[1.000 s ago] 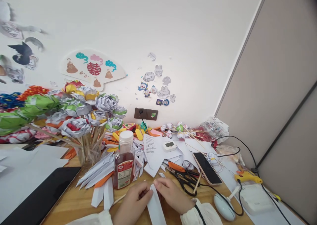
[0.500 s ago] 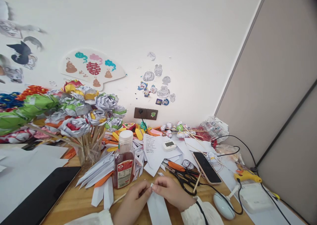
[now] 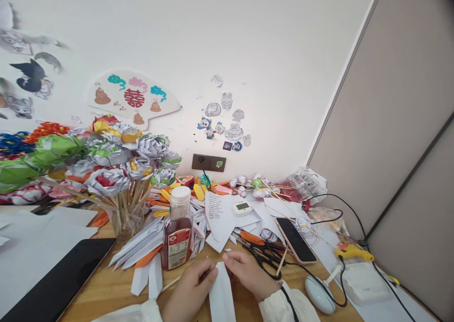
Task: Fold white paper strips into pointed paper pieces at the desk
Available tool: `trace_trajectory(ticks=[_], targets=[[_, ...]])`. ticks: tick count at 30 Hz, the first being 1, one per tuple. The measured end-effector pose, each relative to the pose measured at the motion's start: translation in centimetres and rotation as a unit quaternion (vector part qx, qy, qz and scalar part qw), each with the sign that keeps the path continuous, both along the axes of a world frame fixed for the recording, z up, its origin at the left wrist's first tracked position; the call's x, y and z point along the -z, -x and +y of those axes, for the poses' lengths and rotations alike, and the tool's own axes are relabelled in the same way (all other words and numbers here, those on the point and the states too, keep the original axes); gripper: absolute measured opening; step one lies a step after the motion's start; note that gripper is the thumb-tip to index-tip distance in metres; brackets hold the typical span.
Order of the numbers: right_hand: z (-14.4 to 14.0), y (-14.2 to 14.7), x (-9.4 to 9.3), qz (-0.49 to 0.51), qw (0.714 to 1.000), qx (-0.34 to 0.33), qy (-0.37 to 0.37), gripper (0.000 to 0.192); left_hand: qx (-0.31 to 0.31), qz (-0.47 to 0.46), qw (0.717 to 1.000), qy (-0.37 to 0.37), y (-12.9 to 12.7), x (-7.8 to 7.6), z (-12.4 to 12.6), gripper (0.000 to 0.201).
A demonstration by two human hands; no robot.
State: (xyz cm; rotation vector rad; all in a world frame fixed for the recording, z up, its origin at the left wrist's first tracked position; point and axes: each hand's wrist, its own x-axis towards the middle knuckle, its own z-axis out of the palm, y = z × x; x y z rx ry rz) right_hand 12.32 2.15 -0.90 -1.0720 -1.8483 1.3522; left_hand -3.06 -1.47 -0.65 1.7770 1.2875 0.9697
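A folded white paper strip (image 3: 222,293) stands between my hands at the front of the table, its top end coming to a narrow tip. My left hand (image 3: 196,282) pinches the strip near the top of its left edge. On the other side, my right hand (image 3: 248,274) has its fingers bent together at the strip's upper right edge; part of its grip is hidden. Just beyond my left hand stands a bottle of reddish-brown liquid (image 3: 177,232) with a white cap. Black scissors (image 3: 264,260) lie past my right hand.
Paper flowers on sticks (image 3: 109,182) fill a clear holder at left. A black tablet (image 3: 64,279) lies in front. Folded paper pieces (image 3: 142,244) are piled behind the bottle. At right are a phone (image 3: 296,239), a yellow glue gun (image 3: 354,253), cables and a white timer (image 3: 243,208).
My right fingertips have shifted slightly right, away from the left ones. The strip's top now shows between my hands, and the strip looks narrower and leans less.
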Motion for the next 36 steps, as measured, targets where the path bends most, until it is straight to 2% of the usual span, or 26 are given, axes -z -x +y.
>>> trace_trajectory(ticks=[3,6,10,15,21,28,36], targets=[[-0.04,0.13,0.0,0.039,0.999,0.007,0.024,0.04,-0.003,0.022,1.0,-0.009,-0.05,-0.29,-0.29,0.025],[0.03,0.14,0.01,0.032,0.999,-0.031,0.002,0.037,-0.006,0.03,0.999,-0.02,-0.08,-0.47,-0.38,0.025],[0.05,0.13,-0.1,0.023,0.997,-0.069,0.022,0.036,0.005,0.032,0.999,-0.026,-0.11,-0.59,-0.38,0.025],[-0.05,0.15,-0.33,0.01,0.999,-0.032,-0.005,0.041,-0.004,0.066,0.997,-0.045,-0.29,-0.47,-0.6,0.024],[0.17,-0.01,-0.08,-0.032,0.997,-0.036,-0.057,0.038,-0.008,0.06,0.998,-0.033,-0.34,-0.37,-0.57,0.025],[0.48,-0.28,0.58,-0.025,0.998,-0.049,-0.024,0.031,-0.003,0.013,1.0,-0.014,-0.24,-0.15,-0.25,0.029],[0.34,-0.46,0.48,0.013,0.999,-0.041,0.008,0.029,-0.007,-0.007,1.0,-0.003,-0.14,0.06,-0.06,0.032]])
